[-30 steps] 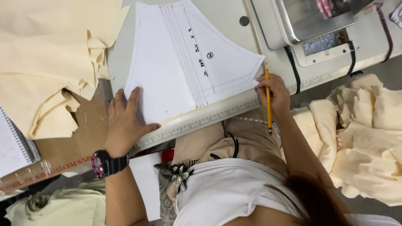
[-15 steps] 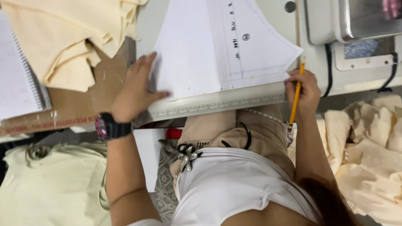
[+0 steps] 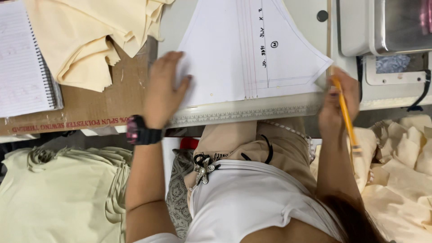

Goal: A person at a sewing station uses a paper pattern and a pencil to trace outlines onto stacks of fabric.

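A white paper pattern with ruled lines lies on the table. Along its near edge rests a long clear ruler. My left hand, with a dark watch on the wrist, presses flat on the pattern's left side, just above the ruler. My right hand is at the pattern's right corner, by the ruler's right end. It grips a yellow pencil whose tip points up toward the paper's edge.
Folded cream fabric lies on a brown cardboard box at the left, beside a spiral notebook. A sewing machine stands at the top right. Cream fabric pieces pile at the right, pale green fabric at the lower left.
My left hand has slid from the ruler's left part up onto the paper pattern. My right hand keeps the pencil at the ruler's right end. The view has shifted toward the table.
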